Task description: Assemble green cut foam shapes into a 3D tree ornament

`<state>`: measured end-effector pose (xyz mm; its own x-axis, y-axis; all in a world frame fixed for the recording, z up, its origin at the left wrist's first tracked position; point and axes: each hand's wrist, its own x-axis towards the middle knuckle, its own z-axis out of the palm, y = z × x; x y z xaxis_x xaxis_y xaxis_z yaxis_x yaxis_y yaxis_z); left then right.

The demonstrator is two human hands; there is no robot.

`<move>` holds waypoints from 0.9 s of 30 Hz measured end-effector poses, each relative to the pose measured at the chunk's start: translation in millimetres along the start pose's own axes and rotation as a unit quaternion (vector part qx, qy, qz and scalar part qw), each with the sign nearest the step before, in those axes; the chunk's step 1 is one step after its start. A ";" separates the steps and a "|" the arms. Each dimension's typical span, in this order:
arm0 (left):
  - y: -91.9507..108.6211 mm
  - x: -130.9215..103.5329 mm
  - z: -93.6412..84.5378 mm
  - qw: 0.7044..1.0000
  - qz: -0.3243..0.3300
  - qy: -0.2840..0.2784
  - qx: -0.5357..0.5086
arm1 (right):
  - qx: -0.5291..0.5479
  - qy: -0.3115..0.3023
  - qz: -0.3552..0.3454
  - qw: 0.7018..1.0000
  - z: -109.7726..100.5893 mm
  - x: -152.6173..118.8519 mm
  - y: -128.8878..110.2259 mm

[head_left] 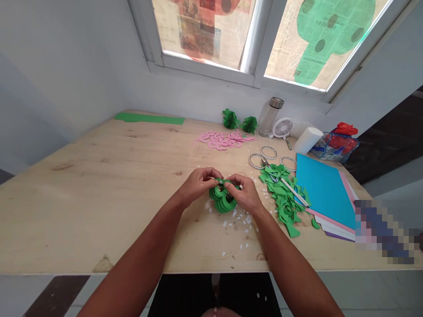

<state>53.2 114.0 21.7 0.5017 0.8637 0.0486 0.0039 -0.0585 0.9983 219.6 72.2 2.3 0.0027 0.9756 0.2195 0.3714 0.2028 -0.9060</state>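
Observation:
Between my two hands, near the front of the table, is a green layered paper ornament [224, 203] with rounded, scalloped edges. My left hand [203, 182] pinches its upper left edge with thumb and fingers. On the other side, my right hand [243, 190] grips the upper right edge. Thumbs and fingertips of both hands come close together at the top layer. Small white paper bits [247, 220] lie scattered on the wood around and below the ornament. Two similar green paper ornaments [230, 119] stand at the back by the wall.
Pink paper cutouts [224, 140] lie behind my hands. To the right are green scraps [286, 198], a white pen [294, 192], scissors [265, 164], tape rings [269, 152] and coloured sheets [325, 189]. A glass bottle [270, 116] and small fan [282, 127] stand behind.

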 end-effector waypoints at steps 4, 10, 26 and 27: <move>-4.2 2.0 -0.9 0.999 0.022 -0.004 0.047 | 0.000 0.001 -0.004 1.000 1.4 0.0 -1.4; -3.8 1.8 4.7 0.961 0.150 0.108 0.204 | -0.021 0.061 0.004 0.998 2.1 1.7 1.9; -16.4 3.5 17.2 0.827 0.331 0.181 0.417 | -0.173 0.136 -0.077 0.972 7.5 -4.4 -0.3; -16.2 3.2 17.4 0.826 0.329 0.182 0.420 | -0.184 0.136 -0.083 0.970 7.7 -4.5 -0.2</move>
<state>69.8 109.0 5.1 0.3406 0.5912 0.7311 0.5097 -0.7695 0.3847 212.4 68.4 -1.3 0.1410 0.8633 0.4846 0.6935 0.2632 -0.6707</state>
